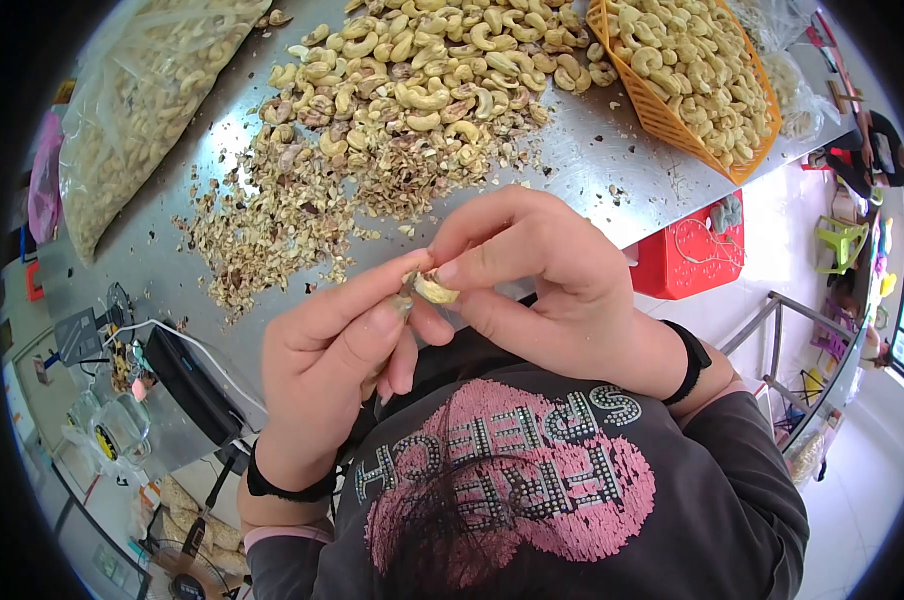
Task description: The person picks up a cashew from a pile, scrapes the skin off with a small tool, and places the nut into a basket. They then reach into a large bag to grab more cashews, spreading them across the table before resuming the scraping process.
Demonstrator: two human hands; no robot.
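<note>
Both hands meet in front of the chest, over the near edge of the metal table. My right hand (542, 270) pinches a pale yellow cashew (436, 290) between thumb and fingers. My left hand (347, 335) is closed, its thumb and forefinger pressed on a small greyish thing (409, 287) touching the cashew's left end; what it is I cannot make out. Beyond the hands lie a heap of cashews (432, 60) and a spread of broken shell and skin bits (282, 210).
An orange basket (652, 118) full of cashews stands at the back right, a clear bag (152, 110) of cashews at the back left. A red stool (684, 260) is beside the table. Left are a black case (187, 385) and a white cable. A person (877, 145) is at far right.
</note>
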